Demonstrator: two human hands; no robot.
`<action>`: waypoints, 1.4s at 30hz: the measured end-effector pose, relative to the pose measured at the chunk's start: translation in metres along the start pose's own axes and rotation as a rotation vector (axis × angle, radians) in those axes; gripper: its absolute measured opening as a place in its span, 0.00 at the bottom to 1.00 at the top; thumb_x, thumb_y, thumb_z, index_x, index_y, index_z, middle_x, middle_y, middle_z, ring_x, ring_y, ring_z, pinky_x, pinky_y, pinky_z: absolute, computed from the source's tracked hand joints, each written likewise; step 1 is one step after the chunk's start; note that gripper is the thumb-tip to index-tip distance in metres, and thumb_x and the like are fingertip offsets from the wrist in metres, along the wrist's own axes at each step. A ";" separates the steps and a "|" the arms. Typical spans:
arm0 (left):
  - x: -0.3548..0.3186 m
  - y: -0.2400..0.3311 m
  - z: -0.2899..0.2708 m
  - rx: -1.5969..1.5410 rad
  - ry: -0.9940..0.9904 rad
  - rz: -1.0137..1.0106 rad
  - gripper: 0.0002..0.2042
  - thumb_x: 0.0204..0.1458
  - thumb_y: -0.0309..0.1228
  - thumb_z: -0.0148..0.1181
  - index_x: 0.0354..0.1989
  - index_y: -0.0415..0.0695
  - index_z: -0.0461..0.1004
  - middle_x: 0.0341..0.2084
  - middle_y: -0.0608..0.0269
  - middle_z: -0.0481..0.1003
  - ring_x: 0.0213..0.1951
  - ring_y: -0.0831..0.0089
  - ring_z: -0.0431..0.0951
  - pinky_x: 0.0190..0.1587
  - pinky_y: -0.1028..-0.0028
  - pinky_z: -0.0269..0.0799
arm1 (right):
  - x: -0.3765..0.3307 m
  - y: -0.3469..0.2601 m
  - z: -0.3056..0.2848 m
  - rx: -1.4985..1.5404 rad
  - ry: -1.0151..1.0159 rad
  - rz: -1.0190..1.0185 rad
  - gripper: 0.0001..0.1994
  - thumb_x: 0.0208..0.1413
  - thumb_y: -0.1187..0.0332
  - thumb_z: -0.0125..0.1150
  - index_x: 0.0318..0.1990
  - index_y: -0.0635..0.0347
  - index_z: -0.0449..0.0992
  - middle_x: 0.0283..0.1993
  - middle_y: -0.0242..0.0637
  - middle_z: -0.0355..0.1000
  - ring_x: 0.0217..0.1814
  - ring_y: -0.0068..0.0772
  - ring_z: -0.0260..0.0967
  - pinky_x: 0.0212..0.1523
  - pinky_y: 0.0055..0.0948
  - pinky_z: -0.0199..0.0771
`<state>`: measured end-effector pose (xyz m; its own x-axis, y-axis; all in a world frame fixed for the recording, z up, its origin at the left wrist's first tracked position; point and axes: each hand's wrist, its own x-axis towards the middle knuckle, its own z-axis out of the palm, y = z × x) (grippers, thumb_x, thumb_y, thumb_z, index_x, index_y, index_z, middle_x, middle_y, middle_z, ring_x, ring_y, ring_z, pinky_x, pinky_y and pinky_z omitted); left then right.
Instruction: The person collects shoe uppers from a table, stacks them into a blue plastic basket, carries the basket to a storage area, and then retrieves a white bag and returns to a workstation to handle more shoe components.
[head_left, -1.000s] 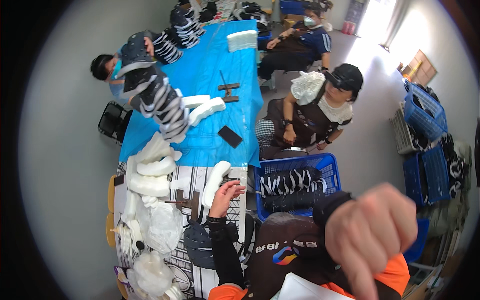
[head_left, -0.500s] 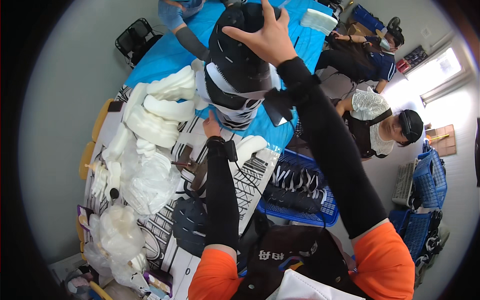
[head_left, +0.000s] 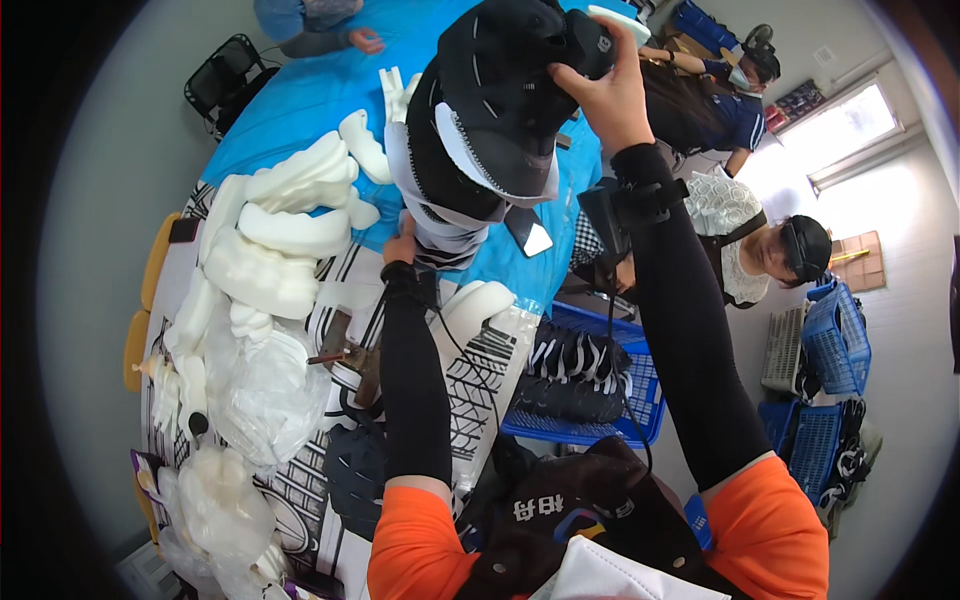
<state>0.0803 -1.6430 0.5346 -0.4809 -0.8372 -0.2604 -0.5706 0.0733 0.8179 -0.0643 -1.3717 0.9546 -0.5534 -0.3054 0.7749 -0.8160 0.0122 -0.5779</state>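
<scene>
I hold a black and white shoe upper (head_left: 490,120) raised in front of me over the blue table (head_left: 300,100). My right hand (head_left: 605,90) grips its top right part, near the dark heel. My left hand (head_left: 402,243) sits under its lower edge, mostly hidden behind the striped white part. Both forearms wear black sleeves with orange above. A white foam shoe form (head_left: 478,303) lies on the table just under the upper.
Several white foam forms (head_left: 285,225) pile at the left, with clear plastic bags (head_left: 260,395) nearer me. A blue crate (head_left: 585,385) of striped uppers stands to the right. A person in a black cap (head_left: 775,255) sits right; other people sit at the far end.
My view has swung down and left. Both hands went up to the black and white upper, which a second ago was not in them; my right hand was near the camera.
</scene>
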 end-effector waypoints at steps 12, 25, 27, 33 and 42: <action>-0.055 0.005 0.014 -0.635 -0.469 0.373 0.35 0.52 0.46 0.65 0.64 0.36 0.63 0.56 0.49 0.73 0.56 0.56 0.75 0.55 0.61 0.71 | -0.049 0.028 -0.148 0.242 0.003 0.110 0.33 0.44 0.78 0.68 0.61 0.57 0.62 0.49 0.37 0.71 0.51 0.27 0.70 0.54 0.27 0.72; -0.550 0.229 0.114 -0.651 -0.773 0.030 0.22 0.53 0.24 0.65 0.56 0.38 0.70 0.45 0.60 0.77 0.44 0.70 0.77 0.51 0.68 0.72 | -0.499 -0.035 -0.724 0.152 0.856 0.728 0.18 0.59 0.71 0.50 0.54 0.71 0.73 0.57 0.41 0.71 0.60 0.32 0.67 0.61 0.32 0.65; -0.609 0.194 0.180 -0.618 -0.791 0.071 0.16 0.51 0.25 0.67 0.48 0.35 0.75 0.39 0.63 0.78 0.39 0.74 0.77 0.46 0.73 0.72 | -0.612 -0.009 -0.815 -0.008 0.792 0.895 0.19 0.60 0.69 0.48 0.55 0.69 0.74 0.54 0.38 0.73 0.56 0.31 0.69 0.58 0.31 0.67; -0.626 0.016 0.377 -0.488 -0.669 -0.146 0.17 0.47 0.22 0.69 0.47 0.34 0.77 0.41 0.59 0.80 0.41 0.71 0.79 0.46 0.72 0.73 | -0.760 0.174 -0.794 0.539 0.968 1.164 0.23 0.46 0.78 0.48 0.54 0.62 0.70 0.52 0.37 0.73 0.54 0.35 0.71 0.58 0.34 0.70; -0.404 -0.313 0.739 0.312 -0.267 0.595 0.31 0.51 0.37 0.66 0.60 0.33 0.66 0.54 0.43 0.73 0.58 0.50 0.72 0.61 0.64 0.64 | -1.001 0.627 -0.635 0.260 0.532 1.784 0.40 0.58 0.52 0.53 0.75 0.37 0.41 0.75 0.39 0.50 0.73 0.50 0.52 0.61 0.54 0.63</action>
<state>-0.0388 -0.9268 0.0046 -0.8928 -0.4492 0.0345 -0.3058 0.6604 0.6858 -0.1279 -0.4539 -0.0213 -0.6413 0.1908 -0.7432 0.7155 -0.2013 -0.6690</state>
